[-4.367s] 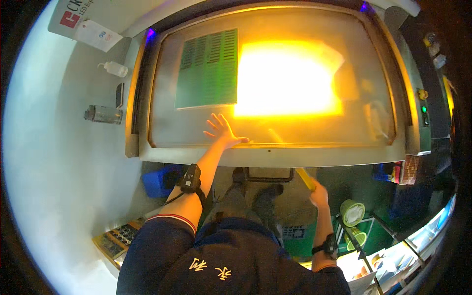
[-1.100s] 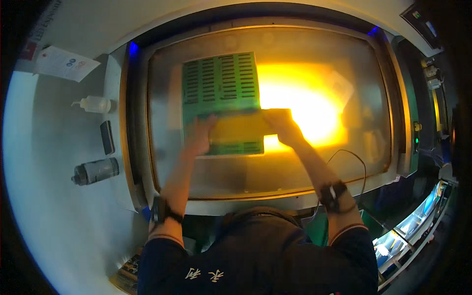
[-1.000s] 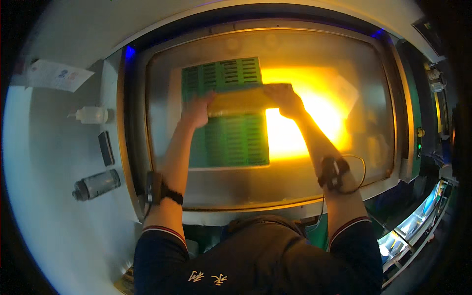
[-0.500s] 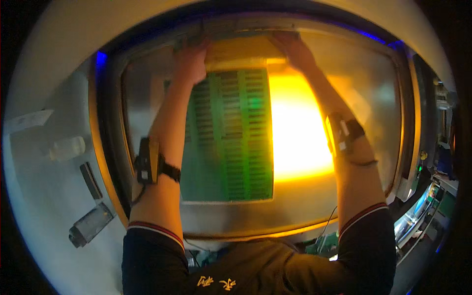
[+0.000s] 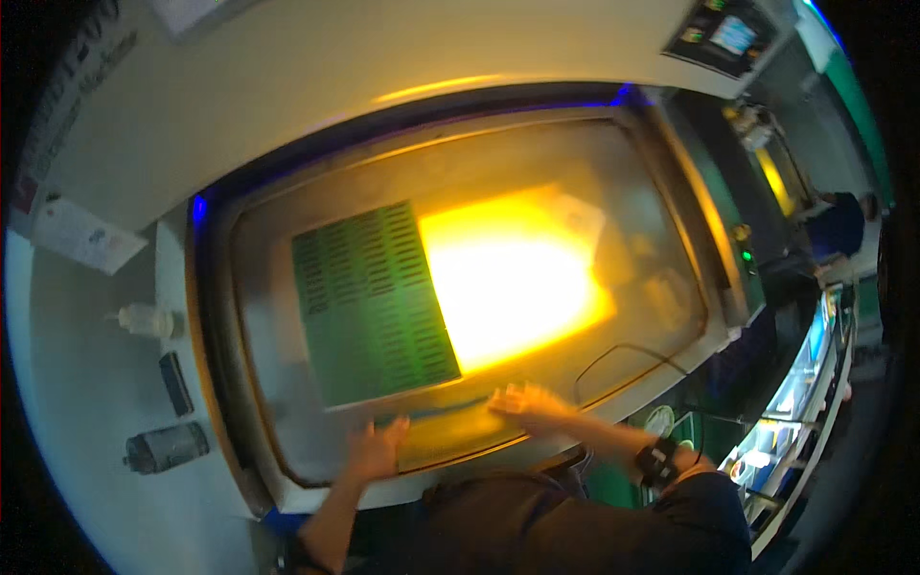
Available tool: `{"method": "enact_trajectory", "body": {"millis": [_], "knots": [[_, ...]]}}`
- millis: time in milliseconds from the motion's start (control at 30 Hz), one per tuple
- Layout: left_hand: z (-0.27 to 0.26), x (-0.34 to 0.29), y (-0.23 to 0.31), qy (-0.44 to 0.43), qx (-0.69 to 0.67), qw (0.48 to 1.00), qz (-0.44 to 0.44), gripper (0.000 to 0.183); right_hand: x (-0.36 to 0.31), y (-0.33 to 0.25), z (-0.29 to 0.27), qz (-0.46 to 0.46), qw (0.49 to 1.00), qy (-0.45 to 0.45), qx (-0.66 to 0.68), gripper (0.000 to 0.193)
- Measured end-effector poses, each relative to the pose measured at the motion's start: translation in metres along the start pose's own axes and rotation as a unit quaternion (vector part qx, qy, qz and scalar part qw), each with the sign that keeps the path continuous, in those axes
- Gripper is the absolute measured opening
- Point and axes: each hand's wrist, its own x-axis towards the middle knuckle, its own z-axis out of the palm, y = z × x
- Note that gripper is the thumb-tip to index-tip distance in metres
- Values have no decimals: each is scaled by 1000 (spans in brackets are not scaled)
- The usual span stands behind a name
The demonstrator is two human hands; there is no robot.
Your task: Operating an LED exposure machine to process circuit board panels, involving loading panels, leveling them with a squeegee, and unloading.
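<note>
- Framed bed (image 5: 273, 264) before me, glowing beside a flat green sheet (image 5: 372, 297).
- Yellow bar (image 5: 448, 436): left hand (image 5: 376, 452) and right hand (image 5: 529, 406), half-curled, grip opposite ends (fingers blurred), presumably for level control.

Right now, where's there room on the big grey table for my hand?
Behind the green sheet and the bright glow, a bare strip runs to the far edge of the grey table. A narrower one lies between the sheet and the left edge. It's crowded in front: left hand, right hand and yellow bar, with a cable to their right.
</note>
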Motion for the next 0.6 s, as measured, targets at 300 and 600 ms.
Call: {"method": "enact_trajectory", "body": {"millis": [300, 600], "knots": [[69, -39, 56, 91, -109, 989, -50, 79, -58, -22, 27, 17, 974, 172, 144, 46], [178, -33, 264, -150, -304, 940, 32, 63, -253, 5, -3, 74, 922, -297, 236, 38]]}}
